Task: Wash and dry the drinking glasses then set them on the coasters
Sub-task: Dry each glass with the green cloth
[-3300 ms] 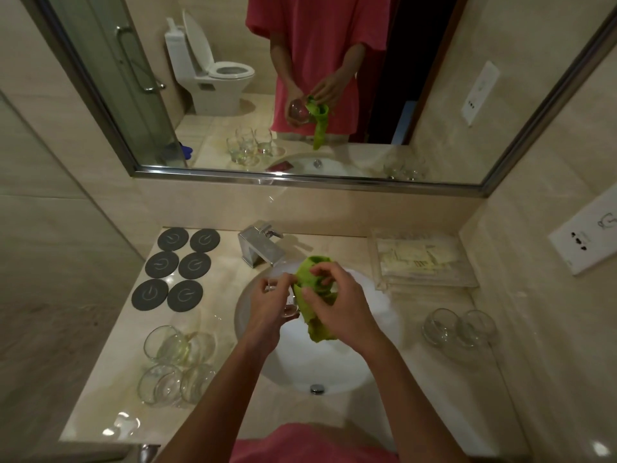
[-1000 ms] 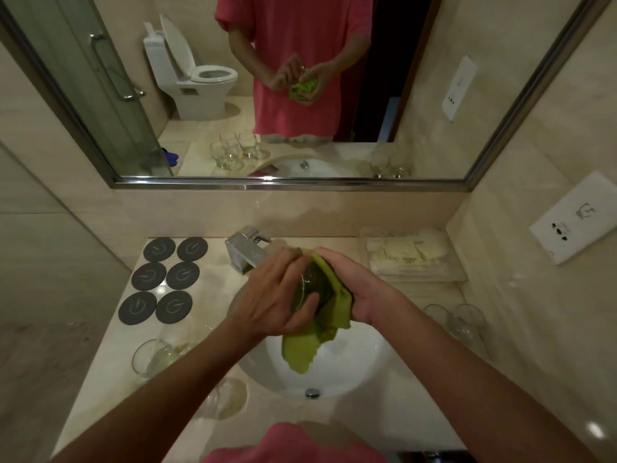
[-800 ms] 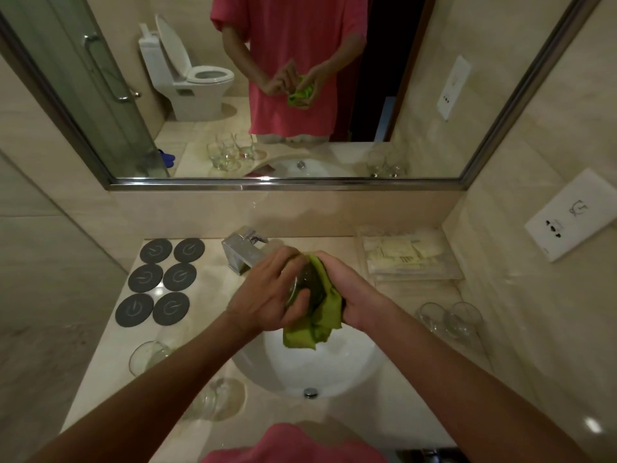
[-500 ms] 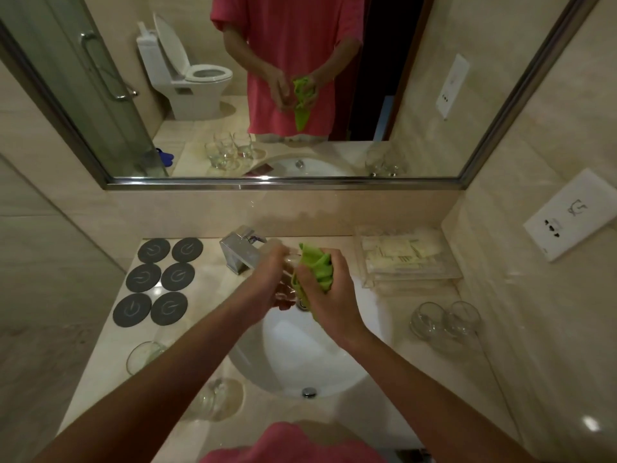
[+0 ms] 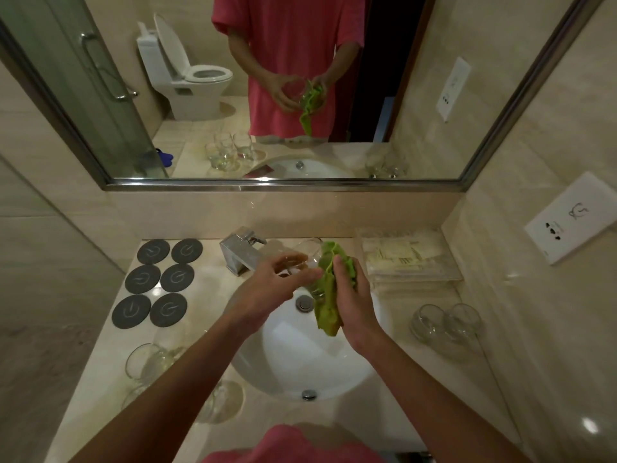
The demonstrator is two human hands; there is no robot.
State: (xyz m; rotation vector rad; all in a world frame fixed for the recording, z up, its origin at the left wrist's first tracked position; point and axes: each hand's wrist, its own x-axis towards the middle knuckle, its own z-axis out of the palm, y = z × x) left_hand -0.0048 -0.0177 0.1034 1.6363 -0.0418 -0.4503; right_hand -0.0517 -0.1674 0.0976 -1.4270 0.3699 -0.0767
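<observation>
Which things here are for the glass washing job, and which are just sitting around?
For the job: glass in left hand, green cloth in right hand, coasters, sink, tap.
Just there: clear tray, wall socket, toilet in mirror.

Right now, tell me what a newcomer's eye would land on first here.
First the bright green cloth, gripped in the right hand above the white sink, pressed against a clear glass that the left hand holds. Next, six dark round coasters sit bare at back left, and the big mirror repeats the scene.
</observation>
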